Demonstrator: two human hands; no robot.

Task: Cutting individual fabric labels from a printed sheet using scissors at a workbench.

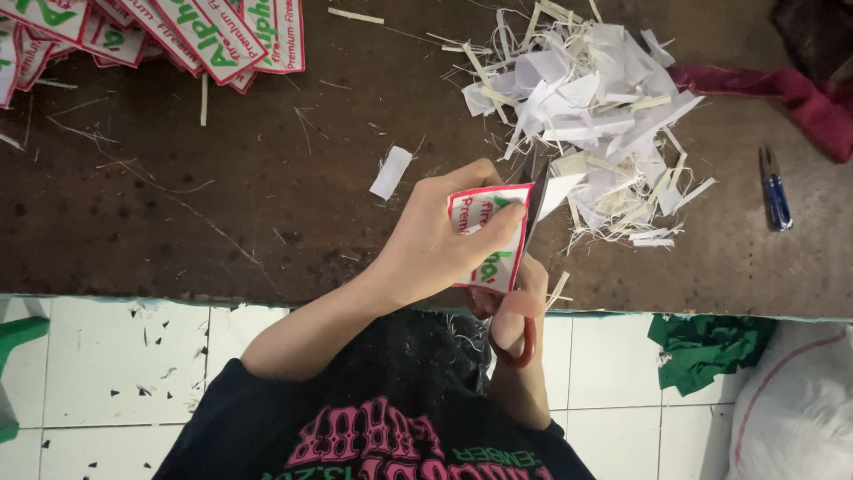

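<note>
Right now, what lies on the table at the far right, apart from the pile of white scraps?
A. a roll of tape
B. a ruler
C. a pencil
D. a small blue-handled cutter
D: a small blue-handled cutter lies alone on the brown table, right of the white scraps.

Black short-sleeve tee w/ pink & green print

A heap of white offcuts and thin paper strips (591, 107) lies on the dark brown worktable (222, 204), and one loose white scrap (391, 172) sits apart from it. A stack of finished red-edged labels (160, 31) fans out at the far left corner, while a small blue-handled snipper (775, 189) rests near a crumpled red cloth (791, 93). Below the table edge, green fabric (706, 348) lies on the white tiled floor (115, 364) beside a white sack (795, 409).
</note>
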